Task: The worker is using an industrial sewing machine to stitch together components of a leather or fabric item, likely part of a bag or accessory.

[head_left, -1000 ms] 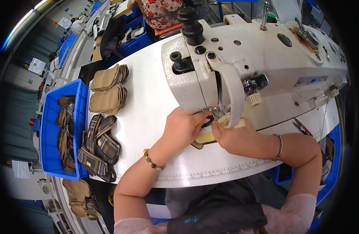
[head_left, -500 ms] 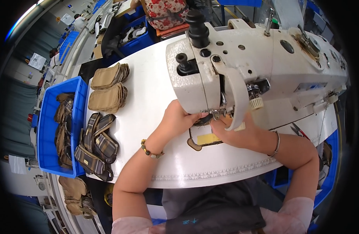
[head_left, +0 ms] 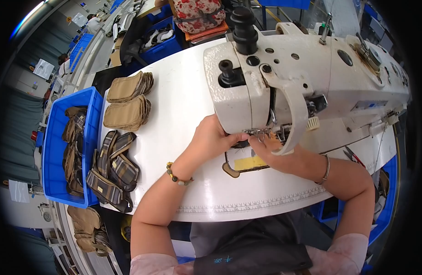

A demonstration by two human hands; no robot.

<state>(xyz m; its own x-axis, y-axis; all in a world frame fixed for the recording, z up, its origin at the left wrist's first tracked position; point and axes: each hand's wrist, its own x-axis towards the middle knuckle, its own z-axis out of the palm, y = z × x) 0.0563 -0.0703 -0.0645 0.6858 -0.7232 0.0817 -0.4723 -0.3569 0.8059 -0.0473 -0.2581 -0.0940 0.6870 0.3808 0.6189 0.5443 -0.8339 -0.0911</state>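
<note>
At the white sewing machine [head_left: 238, 91], my left hand [head_left: 215, 140] is closed with thumb and index at a dark fabric piece [head_left: 241, 145], just under the metal presser foot [head_left: 261, 133]. My right hand [head_left: 277, 153] is beside it at the foot, fingers bent onto the same piece and partly hidden by the machine's curved arm. A yellow strip [head_left: 248, 163] on the bed and a tan-edged piece [head_left: 230, 170] lie in front of my hands.
Two tan fabric stacks [head_left: 126, 87] and plaid pieces [head_left: 111, 176] lie left, beside a blue bin [head_left: 48, 156] of pieces. Scissors [head_left: 353, 155] lie right. A blue bin [head_left: 382, 220] is below at right. A person in floral fabric [head_left: 197, 13] sits behind.
My left hand has shifted up and slightly rightward beside the needle. My right hand stays at the foot, fingers slightly shifted. The machine sits farther right in the picture.
</note>
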